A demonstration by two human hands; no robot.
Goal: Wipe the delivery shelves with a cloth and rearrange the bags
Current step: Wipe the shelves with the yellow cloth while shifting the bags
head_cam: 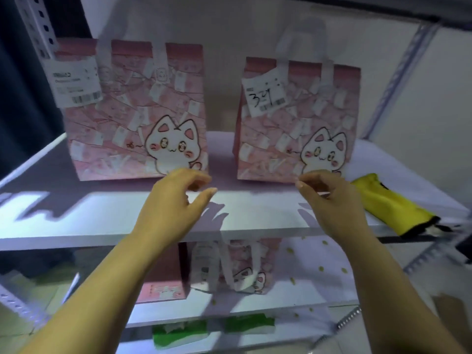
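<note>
Left hand (176,200) and right hand (329,200), fingers (195,178) loosely curled and empty, hovered just before the left bag (135,111) and right bag (296,121) upright on the shelf (102,218), the yellow cloth (393,203) lying nearest the right hand.

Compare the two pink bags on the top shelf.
The left bag faces squarely forward; the right bag is turned slightly, showing its left side. The left label is printed only and overhangs the left bag's edge; the right label bears a handwritten number and sits within the right bag's front. Both bags stand upright on the shelf, pink with a white cat.
</note>
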